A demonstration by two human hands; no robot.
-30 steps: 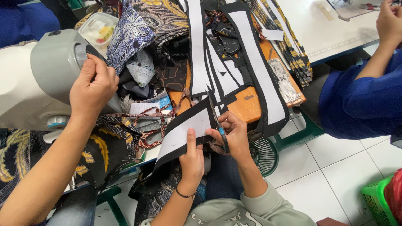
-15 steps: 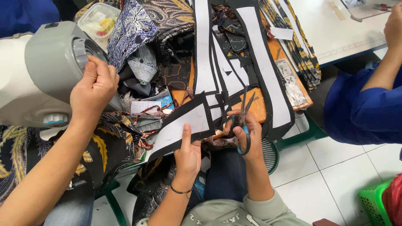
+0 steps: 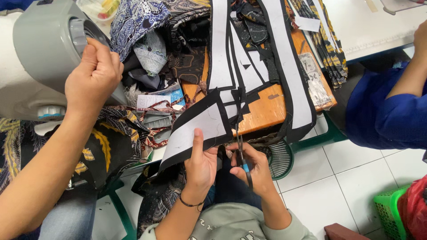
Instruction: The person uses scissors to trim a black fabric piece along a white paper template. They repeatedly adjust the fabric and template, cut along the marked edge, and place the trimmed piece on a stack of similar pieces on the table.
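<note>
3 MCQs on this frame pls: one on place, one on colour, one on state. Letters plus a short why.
1. Where does the co-worker's hand rest?
A. on the grey sewing machine's wheel end
B. on the green basket
C. on the white table

2. What colours is the fabric piece under the left hand?
A. red with yellow
B. white with a black border
C. plain blue

3. What is the right hand doing?
A. lying flat and empty
B. gripping scissors
C. holding a cup

Answers:
1 A: the fingers wrap the round end of the sewing machine.
2 B: the fabric piece has a white face with a black edge.
3 B: the fingers close around the scissors, whose blades point up at the fabric's edge.
</note>
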